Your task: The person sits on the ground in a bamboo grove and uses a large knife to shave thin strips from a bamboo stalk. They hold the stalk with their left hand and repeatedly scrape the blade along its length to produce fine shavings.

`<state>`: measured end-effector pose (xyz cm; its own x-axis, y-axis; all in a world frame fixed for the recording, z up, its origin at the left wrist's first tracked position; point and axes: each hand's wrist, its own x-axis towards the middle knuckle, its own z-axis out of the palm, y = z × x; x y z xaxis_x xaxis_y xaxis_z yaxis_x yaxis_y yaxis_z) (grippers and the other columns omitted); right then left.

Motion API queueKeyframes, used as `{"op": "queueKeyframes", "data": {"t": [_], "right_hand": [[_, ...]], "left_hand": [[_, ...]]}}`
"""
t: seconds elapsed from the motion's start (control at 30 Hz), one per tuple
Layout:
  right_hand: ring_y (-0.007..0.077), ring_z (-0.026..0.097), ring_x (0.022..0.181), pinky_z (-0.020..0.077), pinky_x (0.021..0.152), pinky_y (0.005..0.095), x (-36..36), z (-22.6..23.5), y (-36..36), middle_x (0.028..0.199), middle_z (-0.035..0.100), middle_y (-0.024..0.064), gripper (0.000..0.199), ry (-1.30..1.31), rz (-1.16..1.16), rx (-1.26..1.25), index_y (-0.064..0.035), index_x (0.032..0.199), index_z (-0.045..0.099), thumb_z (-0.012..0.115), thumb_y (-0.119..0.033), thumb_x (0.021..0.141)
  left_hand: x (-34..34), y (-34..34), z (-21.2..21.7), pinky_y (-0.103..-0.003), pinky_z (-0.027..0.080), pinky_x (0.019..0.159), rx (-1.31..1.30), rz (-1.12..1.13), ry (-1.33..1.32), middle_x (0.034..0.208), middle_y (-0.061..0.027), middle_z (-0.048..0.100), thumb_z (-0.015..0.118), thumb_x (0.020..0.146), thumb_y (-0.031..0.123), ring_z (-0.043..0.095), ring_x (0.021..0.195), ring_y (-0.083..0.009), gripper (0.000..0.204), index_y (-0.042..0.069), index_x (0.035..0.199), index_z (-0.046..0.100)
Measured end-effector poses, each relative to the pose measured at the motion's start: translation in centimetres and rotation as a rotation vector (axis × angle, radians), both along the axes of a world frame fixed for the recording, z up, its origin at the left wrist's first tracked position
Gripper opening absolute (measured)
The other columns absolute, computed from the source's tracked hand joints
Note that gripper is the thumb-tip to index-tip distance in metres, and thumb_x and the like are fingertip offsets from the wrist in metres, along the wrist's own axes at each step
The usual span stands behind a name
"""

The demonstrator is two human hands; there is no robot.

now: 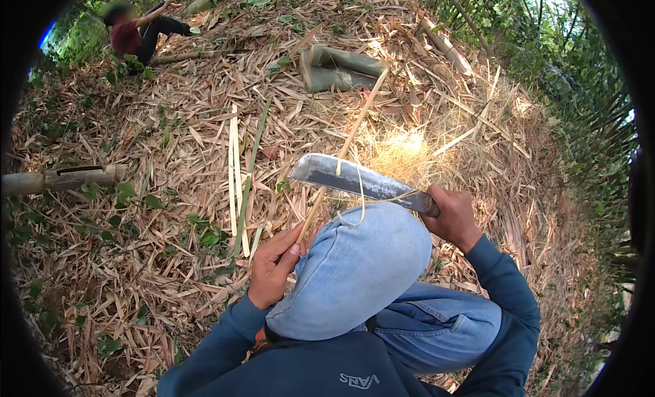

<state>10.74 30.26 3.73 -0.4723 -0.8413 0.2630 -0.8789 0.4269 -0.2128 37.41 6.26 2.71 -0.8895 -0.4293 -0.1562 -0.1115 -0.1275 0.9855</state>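
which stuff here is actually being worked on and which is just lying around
In use:
- left hand gripping the long bamboo strip
- right hand holding the big knife, its blade on the strip
- thin peeled sliver curling off at the blade

Lying about:
- loose split strips
- green bamboo sections
- bamboo pole
- dry leaf litter

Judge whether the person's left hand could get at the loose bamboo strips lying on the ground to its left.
Probably yes, but not freely: the left hand grips the strip being shaved by the knife. The loose strips lie close by with nothing between.
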Motion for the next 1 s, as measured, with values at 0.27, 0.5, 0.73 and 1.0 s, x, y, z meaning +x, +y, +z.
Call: {"op": "queueKeyframes", "data": {"t": [0.27,0.5,0.73,1.0], "right_hand": [[0.0295,0.062,0.052,0.0465,0.047,0.0398,1.0,-2.0,0.5,0.057,0.059,0.0101,0.028,-0.165,-0.022,-0.037,-0.0109,0.081,0.054,0.076,-0.023,0.07],[0.0296,0.062,0.051,0.0462,0.046,0.0401,1.0,0.0,-0.8,0.058,0.059,0.0084,0.028,-0.087,0.017,0.005,-0.0122,0.079,0.052,0.075,-0.026,0.071],[0.0277,0.06,0.048,0.0442,0.044,0.0395,0.4,-0.8,-0.4,0.054,0.058,0.0074,0.026,-0.038,0.001,0.016,-0.0131,0.077,0.052,0.074,-0.026,0.072],[0.0289,0.06,0.049,0.0447,0.045,0.0397,0.3,-1.5,-0.1,0.055,0.058,0.0087,0.025,-0.073,-0.004,-0.005,-0.0113,0.081,0.053,0.073,-0.021,0.069]], "left_hand": [[9.6,0.3,-4.0,-0.021,0.038,0.057,0.135,0.041,-0.2,0.091,-0.0014,0.058,0.052,0.094,0.004,0.048,0.067,-0.0073,0.036,-0.001,0.13,0.058],[-6.3,-0.5,-0.5,-0.021,0.037,0.055,0.05,0.105,0.044,0.083,0.0008,0.055,0.052,0.095,0.005,0.044,0.065,-0.0051,0.032,-0.001,0.126,0.06],[-10.2,-0.9,1.1,-0.025,0.047,0.074,0.045,0.045,0.106,0.083,-0.0038,0.066,0.053,0.089,-0.001,0.058,0.079,-0.01,0.015,-0.006,0.093,0.066],[-4.3,-0.1,-0.2,-0.026,0.046,0.082,0.018,0.013,-0.001,0.103,-0.0099,0.063,0.054,0.095,0.003,0.058,0.088,-0.0128,0.038,-0.004,0.132,0.054]]}}
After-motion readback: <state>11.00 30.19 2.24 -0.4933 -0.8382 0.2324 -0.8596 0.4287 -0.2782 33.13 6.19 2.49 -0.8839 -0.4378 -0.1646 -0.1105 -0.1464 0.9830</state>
